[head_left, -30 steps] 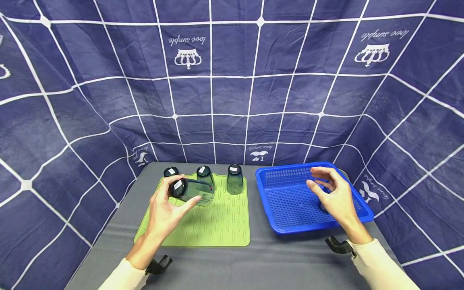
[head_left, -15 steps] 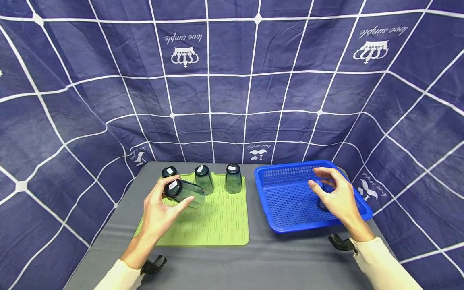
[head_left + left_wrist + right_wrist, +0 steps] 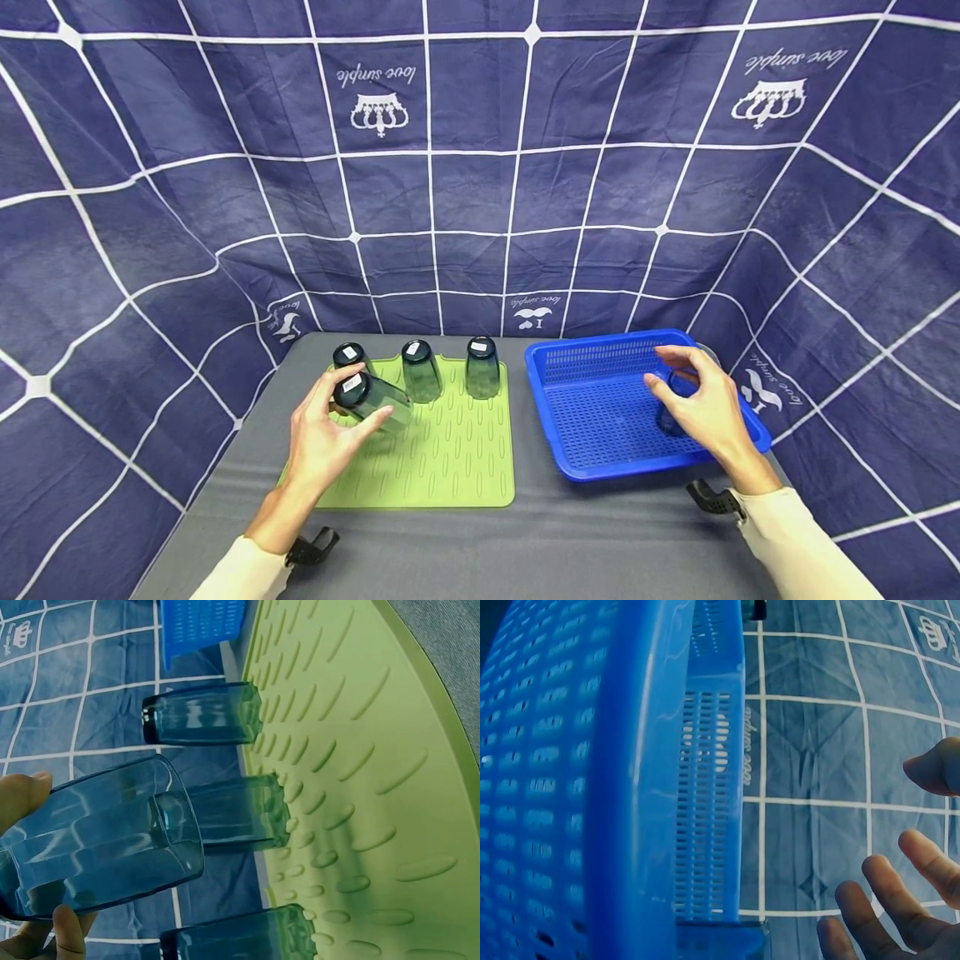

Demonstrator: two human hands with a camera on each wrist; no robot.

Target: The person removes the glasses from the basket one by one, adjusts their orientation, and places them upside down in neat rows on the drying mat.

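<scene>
My left hand (image 3: 322, 437) grips a smoky blue-green drinking glass (image 3: 384, 406) between thumb and fingers, above the light green drying mat (image 3: 450, 475). The glass is tilted, its labelled base up to the left and its mouth towards the lower right. Upside down along the mat's back edge stand three like glasses: a left one (image 3: 348, 353) partly behind my hand, a middle one (image 3: 422, 375) and a right one (image 3: 483, 371). Over the blue basket (image 3: 558, 450), my right hand (image 3: 705, 408) holds nothing, thumb and fingers apart. Another glass (image 3: 666, 422) in the basket is partly hidden by that hand.
Grey cloth (image 3: 480, 550) covers the table under mat and basket. A blue gridded curtain (image 3: 480, 200) rises behind and on both sides. The basket's raised rim and perforated wall (image 3: 705, 802) stand close to the right wrist.
My left hand has moved a little left with the glass, whose mouth has swung lower towards the mat. The right hand has shifted slightly right over the basket, still holding nothing.
</scene>
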